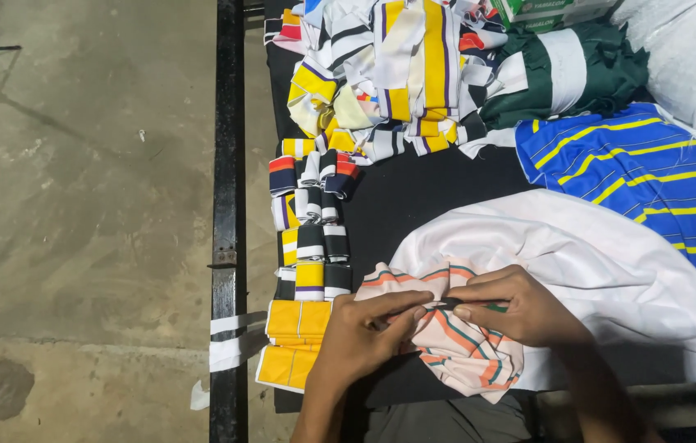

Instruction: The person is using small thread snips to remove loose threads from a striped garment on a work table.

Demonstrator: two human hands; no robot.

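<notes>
Lower centre: left hand (362, 335) and right hand (514, 308) pinching striped collar piece (463, 344); small dark object between fingertips unclear, forearms cut off.

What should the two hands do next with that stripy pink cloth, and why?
Probably pull the bunched spot flat. The left hand and right hand both pinch the striped cloth where their fingertips meet, and it lies crumpled over the white fabric. The neat folded strips sit beside the left hand, so a smooth piece seems to be wanted.
</notes>
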